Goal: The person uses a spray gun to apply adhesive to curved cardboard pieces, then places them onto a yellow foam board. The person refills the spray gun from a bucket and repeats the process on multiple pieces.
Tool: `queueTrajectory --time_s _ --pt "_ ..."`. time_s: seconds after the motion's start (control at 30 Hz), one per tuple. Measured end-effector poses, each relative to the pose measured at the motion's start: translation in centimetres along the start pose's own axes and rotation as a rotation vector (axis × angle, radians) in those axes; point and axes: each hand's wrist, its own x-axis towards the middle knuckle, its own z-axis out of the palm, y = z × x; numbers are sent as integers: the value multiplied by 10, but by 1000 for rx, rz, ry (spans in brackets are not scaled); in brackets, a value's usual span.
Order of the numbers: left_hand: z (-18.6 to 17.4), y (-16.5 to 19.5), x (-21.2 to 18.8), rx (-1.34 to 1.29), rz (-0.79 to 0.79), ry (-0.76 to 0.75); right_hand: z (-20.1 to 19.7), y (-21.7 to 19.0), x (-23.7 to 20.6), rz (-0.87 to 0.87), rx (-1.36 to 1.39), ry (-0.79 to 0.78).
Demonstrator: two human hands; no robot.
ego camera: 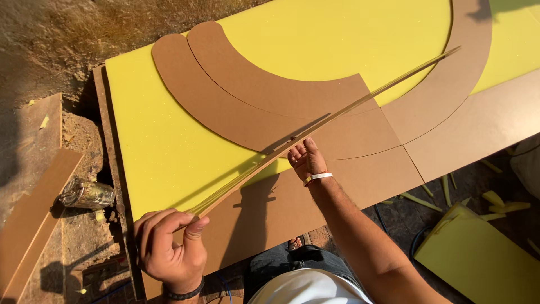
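sunlit ground of dirt and stone lies around a low workbench, where a large yellow sheet (163,146) is spread flat. on the sheet rest curved brown board pieces (242,107), arcs cut side by side, with a straight-edged brown panel (484,124) beside them on the right. the person's left hand (171,245) is closed around the near end of a long thin strip (332,118), thumb pressed on top, at the sheet's near edge. the strip runs up and away to the right, raised above the curved pieces and casting a dark shadow on them. the right hand (306,160) meets the strip partway along from below, palm up, fingers curled against it; whether it fully clasps the strip cannot be told. a dull metal can (87,194) lies on its side on the ground to the left, near a plain wooden plank (34,219). yellow offcuts (495,202) are scattered on the ground at right.
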Motion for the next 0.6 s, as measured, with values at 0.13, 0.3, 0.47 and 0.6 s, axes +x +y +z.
queueTrajectory --time_s 0.13,0.3,0.47,0.6 --pt "94 -9 4 -204 -170 6 -51 -122 2 -181 -275 307" --pt "257 -4 3 -371 -440 -9 -107 -291 10 -409 -361 359" --pt "454 18 -7 -508 -573 -11 -132 -480 59 -478 -718 396" --pt "587 43 -13 -372 -614 -18 -126 -587 150 -449 -952 387"
